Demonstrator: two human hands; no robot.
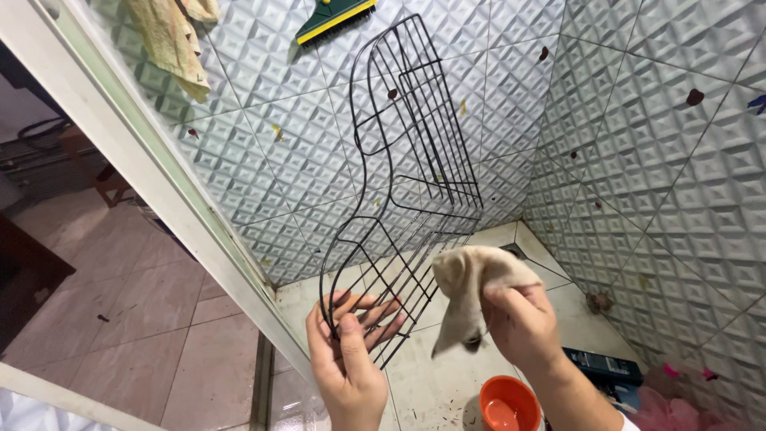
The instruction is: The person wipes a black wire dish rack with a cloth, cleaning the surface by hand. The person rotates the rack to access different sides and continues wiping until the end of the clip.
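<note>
A black wire rack point(415, 152) is held up in front of a tiled wall, tilted on end. My left hand point(349, 351) grips its lower edge, thumb in front and fingers behind the wires. My right hand point(519, 323) clutches a beige cloth point(467, 279) bunched against the rack's lower right wires, with a corner of the cloth hanging down.
Below the hands lie an orange bowl point(507, 403) on the pale floor, a dark box point(602, 367) and pink fabric point(678, 399). A green scrub brush point(331, 17) and a yellowish rag point(171, 40) hang on the wall. A white door frame point(159, 160) runs along the left.
</note>
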